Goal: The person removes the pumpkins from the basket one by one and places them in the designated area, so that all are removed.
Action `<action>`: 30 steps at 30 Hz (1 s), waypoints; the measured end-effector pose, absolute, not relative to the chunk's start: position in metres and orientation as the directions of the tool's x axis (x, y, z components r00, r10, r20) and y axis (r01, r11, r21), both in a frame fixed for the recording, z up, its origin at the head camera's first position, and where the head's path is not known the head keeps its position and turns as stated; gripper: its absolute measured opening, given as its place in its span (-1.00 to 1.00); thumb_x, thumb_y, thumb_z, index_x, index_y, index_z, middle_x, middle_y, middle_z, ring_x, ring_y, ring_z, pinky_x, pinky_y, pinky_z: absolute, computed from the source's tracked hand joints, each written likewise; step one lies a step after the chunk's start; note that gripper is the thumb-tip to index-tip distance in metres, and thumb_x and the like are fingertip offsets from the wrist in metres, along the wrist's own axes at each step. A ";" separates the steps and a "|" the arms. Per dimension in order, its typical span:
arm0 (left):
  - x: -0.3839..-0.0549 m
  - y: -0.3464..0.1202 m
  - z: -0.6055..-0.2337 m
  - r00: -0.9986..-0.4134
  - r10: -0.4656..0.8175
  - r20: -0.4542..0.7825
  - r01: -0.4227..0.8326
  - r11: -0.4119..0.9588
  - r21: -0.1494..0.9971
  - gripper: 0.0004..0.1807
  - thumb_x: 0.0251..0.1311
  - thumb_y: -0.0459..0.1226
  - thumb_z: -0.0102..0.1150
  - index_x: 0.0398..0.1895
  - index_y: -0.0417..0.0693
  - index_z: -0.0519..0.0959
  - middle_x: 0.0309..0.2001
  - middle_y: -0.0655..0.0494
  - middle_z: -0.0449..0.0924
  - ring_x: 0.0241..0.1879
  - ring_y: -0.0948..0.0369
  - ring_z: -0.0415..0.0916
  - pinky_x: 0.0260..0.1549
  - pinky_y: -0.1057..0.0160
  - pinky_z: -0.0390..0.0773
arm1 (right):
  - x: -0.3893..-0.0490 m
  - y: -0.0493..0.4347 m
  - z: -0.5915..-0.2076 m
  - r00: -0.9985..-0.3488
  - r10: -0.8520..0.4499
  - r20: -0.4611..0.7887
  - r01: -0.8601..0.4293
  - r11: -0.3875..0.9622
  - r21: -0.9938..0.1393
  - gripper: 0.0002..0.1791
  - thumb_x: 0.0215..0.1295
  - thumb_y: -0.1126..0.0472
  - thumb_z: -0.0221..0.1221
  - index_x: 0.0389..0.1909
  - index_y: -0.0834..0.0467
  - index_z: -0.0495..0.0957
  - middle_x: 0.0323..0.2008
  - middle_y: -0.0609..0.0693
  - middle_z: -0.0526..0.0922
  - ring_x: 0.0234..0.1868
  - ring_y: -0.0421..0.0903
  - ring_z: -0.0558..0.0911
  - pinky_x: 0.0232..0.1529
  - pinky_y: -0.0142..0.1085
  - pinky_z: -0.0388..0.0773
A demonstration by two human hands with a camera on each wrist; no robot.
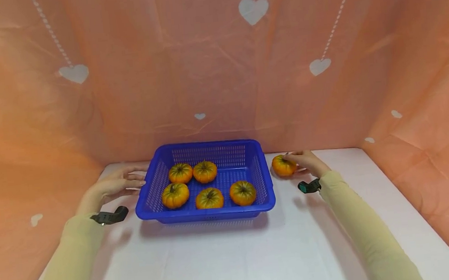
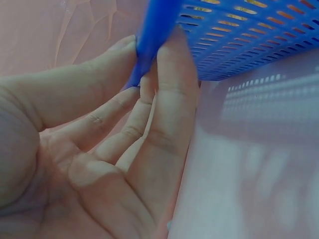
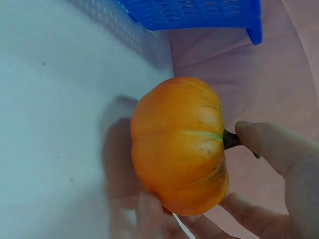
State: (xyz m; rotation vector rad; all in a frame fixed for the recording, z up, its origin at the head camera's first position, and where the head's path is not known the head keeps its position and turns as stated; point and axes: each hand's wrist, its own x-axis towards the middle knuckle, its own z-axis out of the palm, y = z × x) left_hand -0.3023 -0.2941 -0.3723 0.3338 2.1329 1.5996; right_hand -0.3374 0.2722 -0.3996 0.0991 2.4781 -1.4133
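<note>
A blue plastic basket (image 1: 211, 214) with slotted walls stands mid-table, and several small orange pumpkins (image 1: 175, 195) lie inside it. At its left side my left hand (image 1: 113, 186) holds the rim; in the left wrist view the thumb (image 2: 94, 84) is on one face of the basket edge (image 2: 157, 30) and the fingers on the other. To the right of the basket, my right hand (image 1: 307, 161) grips another orange pumpkin (image 1: 283, 166). The right wrist view has the thumb at the stem of this pumpkin (image 3: 179, 144) and the fingers under its side.
The white tabletop (image 1: 220, 262) extends toward me in front of the basket. Orange cloth (image 1: 219, 82) with white hearts hangs close behind the basket and along both sides. A dark band (image 1: 112, 215) with a small device is on each wrist.
</note>
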 end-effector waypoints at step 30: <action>-0.301 -0.290 -0.364 -0.880 0.403 -0.251 -0.103 0.354 0.930 -0.34 0.29 -0.44 0.07 0.39 -0.42 0.04 0.01 -0.16 0.49 -0.14 0.14 0.57 -0.09 0.08 0.58 | -0.340 0.265 -0.411 -0.950 -0.019 -0.313 0.268 0.468 -0.842 -0.28 0.31 -0.11 0.16 0.21 0.40 0.34 0.06 0.24 0.43 -0.02 0.14 0.47 0.05 -0.15 0.51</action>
